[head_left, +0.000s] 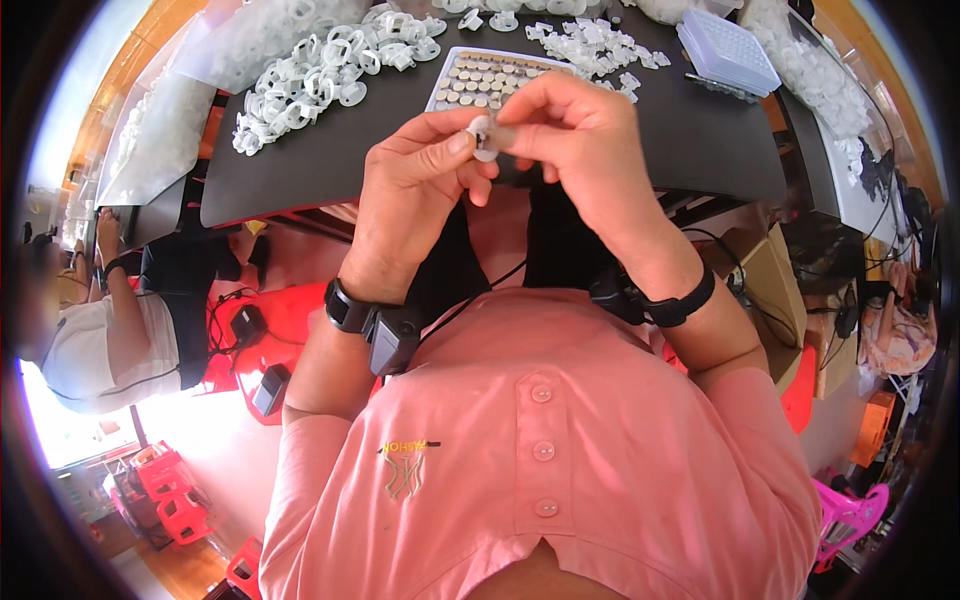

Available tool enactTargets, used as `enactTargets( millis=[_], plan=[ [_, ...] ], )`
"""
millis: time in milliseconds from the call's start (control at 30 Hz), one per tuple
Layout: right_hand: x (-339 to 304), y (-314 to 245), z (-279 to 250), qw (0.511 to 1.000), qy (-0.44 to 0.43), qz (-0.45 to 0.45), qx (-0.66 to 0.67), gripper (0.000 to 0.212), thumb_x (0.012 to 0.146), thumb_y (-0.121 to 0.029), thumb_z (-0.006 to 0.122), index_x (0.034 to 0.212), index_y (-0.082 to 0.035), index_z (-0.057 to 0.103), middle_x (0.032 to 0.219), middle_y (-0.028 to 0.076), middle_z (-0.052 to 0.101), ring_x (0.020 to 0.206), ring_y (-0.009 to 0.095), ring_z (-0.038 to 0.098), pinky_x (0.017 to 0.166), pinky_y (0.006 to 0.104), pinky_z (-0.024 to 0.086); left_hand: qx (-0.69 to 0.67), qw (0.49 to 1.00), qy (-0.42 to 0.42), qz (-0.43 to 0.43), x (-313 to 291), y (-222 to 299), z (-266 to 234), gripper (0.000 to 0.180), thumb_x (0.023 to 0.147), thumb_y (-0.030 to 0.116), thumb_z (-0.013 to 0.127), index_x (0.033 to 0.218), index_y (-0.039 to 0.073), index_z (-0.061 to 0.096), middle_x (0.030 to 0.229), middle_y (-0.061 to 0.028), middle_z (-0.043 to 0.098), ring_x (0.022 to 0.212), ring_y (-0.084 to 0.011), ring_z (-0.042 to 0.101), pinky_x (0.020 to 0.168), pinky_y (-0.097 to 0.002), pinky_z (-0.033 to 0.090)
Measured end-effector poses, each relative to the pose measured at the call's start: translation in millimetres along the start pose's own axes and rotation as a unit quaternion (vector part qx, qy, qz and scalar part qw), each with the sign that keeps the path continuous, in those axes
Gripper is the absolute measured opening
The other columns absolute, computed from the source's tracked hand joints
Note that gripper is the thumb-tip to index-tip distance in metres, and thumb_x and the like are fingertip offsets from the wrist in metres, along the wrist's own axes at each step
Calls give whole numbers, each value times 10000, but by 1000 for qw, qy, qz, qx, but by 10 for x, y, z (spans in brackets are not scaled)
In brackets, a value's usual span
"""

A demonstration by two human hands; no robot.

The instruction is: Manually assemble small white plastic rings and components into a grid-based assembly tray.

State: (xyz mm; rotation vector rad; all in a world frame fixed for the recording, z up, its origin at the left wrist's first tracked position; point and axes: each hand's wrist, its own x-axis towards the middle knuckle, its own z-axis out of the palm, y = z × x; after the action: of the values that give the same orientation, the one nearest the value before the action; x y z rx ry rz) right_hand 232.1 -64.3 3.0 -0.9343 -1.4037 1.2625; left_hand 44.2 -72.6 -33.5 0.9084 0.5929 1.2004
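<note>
My left hand point(415, 185) pinches a small white plastic ring-shaped part point(482, 140) between thumb and fingers, above the near edge of the dark table. From the other side, my right hand point(585, 140) closes its thumb and forefinger at that same part; whether a second small piece sits between those fingertips is hidden. Just beyond both hands lies a white tray point(434, 101) with rows of small round cream-coloured pieces. To its left a heap of white plastic rings point(320, 75) spreads over the table. Smaller white clip-like parts point(600, 48) lie scattered to its right.
The black table point(700, 150) spans the front. A stack of pale plastic trays point(730, 55) stands at the right, near bags of white parts point(800, 75). Another bag point(160, 140) is at the left. An open cardboard box point(775, 285) sits below right; a person point(120, 340) works at left.
</note>
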Motion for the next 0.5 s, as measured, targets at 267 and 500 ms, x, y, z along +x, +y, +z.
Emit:
enactTargets(
  millis=[267, 500],
  plan=[
    [213, 104, -587, 946, 117, -112, -281, 57, 797, -46, 713, 852, -50, 699, 599, 17, 591, 576, 80, 544, 558, 253, 415, -91, 996, 7, -7, 85, -1, -140, 388, 934, 159, 621, 1237, -80, 575, 1024, -152, 631, 824, -219, 588, 615, -288, 455],
    [258, 137, -386, 886, 50, -169, -429, 93, 806, -112, 673, 878, -120, 731, 824, 83, 712, 719, 312, 669, 639, 385, 513, -88, 996, 20, -8, 69, 10, -125, 365, 925, 153, 628, 1217, -64, 596, 999, -154, 636, 818, -218, 599, 604, -298, 458]
  ],
)
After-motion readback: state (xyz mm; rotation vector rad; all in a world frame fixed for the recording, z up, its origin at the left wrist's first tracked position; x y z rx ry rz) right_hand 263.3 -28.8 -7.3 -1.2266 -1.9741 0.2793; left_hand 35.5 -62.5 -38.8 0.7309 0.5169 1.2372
